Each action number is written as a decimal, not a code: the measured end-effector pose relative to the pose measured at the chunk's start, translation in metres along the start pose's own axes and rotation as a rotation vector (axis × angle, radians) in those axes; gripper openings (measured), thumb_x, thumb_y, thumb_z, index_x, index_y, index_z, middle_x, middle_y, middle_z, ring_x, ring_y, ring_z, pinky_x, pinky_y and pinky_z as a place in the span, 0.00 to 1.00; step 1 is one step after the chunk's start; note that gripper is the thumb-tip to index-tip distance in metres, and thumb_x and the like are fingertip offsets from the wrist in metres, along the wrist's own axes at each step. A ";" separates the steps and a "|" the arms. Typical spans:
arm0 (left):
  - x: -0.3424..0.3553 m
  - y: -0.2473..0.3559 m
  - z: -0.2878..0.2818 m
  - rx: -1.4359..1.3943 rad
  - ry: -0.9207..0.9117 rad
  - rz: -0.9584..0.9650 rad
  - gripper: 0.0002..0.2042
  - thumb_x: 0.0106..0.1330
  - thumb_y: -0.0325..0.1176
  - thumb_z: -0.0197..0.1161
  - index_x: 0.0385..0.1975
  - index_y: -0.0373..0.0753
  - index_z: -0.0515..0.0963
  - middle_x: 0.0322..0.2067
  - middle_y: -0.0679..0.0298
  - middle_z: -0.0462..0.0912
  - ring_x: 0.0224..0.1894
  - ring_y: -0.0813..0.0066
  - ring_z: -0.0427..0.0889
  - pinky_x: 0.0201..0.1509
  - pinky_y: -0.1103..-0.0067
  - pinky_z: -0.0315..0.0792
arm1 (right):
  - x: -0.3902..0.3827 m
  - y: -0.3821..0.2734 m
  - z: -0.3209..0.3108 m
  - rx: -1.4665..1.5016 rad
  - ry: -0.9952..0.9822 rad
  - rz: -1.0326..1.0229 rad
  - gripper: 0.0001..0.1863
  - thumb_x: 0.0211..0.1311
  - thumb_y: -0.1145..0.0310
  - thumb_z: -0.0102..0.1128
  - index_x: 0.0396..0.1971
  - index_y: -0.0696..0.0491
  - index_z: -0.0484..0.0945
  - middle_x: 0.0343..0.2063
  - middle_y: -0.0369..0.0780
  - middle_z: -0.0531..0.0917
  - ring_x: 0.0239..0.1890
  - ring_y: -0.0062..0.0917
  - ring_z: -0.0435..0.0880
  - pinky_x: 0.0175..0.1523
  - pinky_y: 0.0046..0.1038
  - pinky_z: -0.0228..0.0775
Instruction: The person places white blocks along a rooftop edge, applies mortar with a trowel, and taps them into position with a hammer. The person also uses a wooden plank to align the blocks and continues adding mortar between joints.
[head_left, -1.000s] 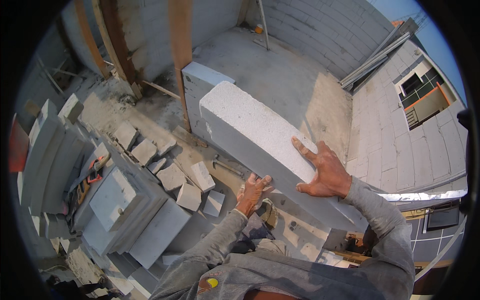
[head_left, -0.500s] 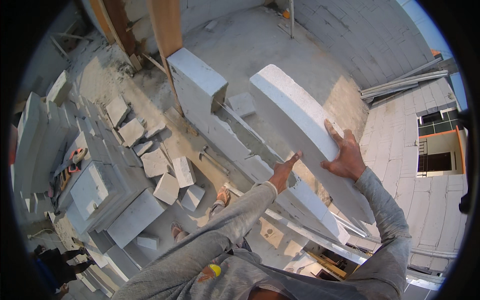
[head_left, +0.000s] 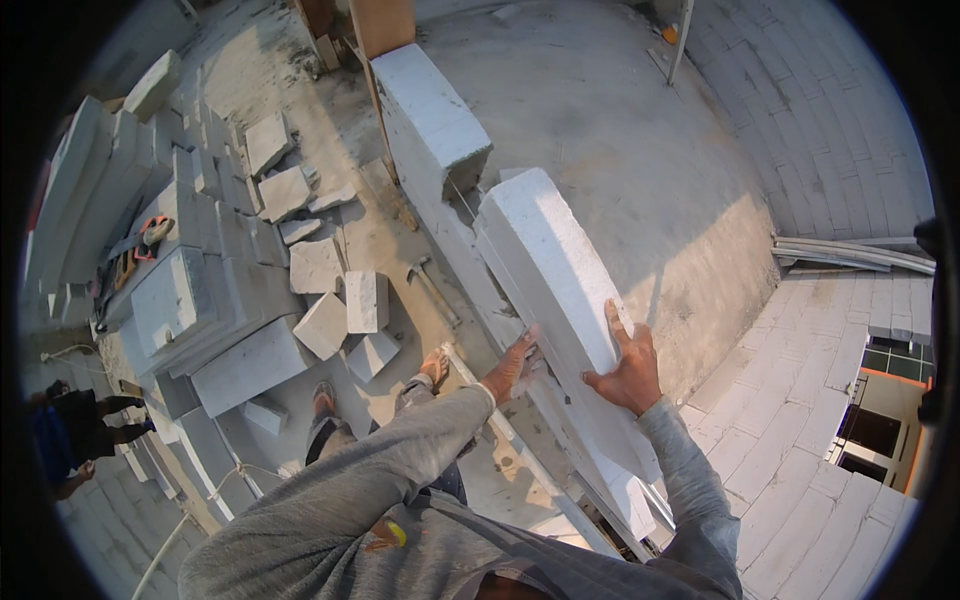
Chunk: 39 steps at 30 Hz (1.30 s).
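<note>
A long white lightweight concrete block [head_left: 552,262] lies lengthwise along the low block wall [head_left: 440,215], past the wall's taller end block. Whether its underside rests fully on the wall is hidden. My right hand [head_left: 627,362] grips the block's upper edge, fingers spread over the top and thumb on the near face. Lower down, my left hand [head_left: 510,370] bears on the near side with its fingers stretched; their tips partly blend into the pale block. Between them the two hands hold the block.
A hammer [head_left: 433,292] lies on the floor left of the wall, near broken block pieces [head_left: 317,265]. Stacked blocks [head_left: 180,290] at left carry a hand saw [head_left: 130,255]. A wooden post [head_left: 382,28] stands at the wall's far end. Another person [head_left: 85,430] is at lower left.
The block has come down and left, from tilted above the wall to lying along it. Both hands have moved left with it. My view has also shifted.
</note>
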<state>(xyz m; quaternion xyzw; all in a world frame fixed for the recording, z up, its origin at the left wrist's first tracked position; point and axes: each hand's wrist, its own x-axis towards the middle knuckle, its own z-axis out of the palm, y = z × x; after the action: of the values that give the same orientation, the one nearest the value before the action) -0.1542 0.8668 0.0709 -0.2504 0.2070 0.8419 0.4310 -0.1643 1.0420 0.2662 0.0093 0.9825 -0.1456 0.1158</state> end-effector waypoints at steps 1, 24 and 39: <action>0.004 0.003 -0.002 0.008 0.015 0.018 0.49 0.64 0.65 0.63 0.76 0.43 0.49 0.74 0.60 0.54 0.76 0.60 0.51 0.78 0.58 0.45 | 0.004 0.000 0.006 0.002 -0.005 0.000 0.64 0.29 0.62 0.82 0.76 0.41 0.59 0.38 0.52 0.73 0.39 0.47 0.77 0.45 0.43 0.76; 0.045 0.038 0.008 0.283 0.419 0.141 0.47 0.69 0.75 0.29 0.79 0.47 0.34 0.80 0.59 0.33 0.81 0.61 0.34 0.81 0.62 0.33 | 0.049 -0.010 0.071 0.004 -0.022 0.011 0.66 0.32 0.61 0.82 0.78 0.41 0.53 0.41 0.54 0.71 0.43 0.49 0.72 0.49 0.48 0.70; 0.054 0.053 0.008 0.298 0.515 0.021 0.49 0.69 0.76 0.26 0.79 0.42 0.43 0.78 0.58 0.47 0.79 0.60 0.45 0.80 0.68 0.40 | 0.065 -0.023 0.067 0.001 -0.041 0.029 0.60 0.35 0.59 0.81 0.75 0.47 0.60 0.44 0.55 0.70 0.48 0.51 0.72 0.53 0.49 0.69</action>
<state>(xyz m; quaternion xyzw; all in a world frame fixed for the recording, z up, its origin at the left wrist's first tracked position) -0.2273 0.8763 0.0512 -0.3876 0.4333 0.7155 0.3874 -0.2137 0.9993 0.1951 0.0209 0.9796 -0.1445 0.1380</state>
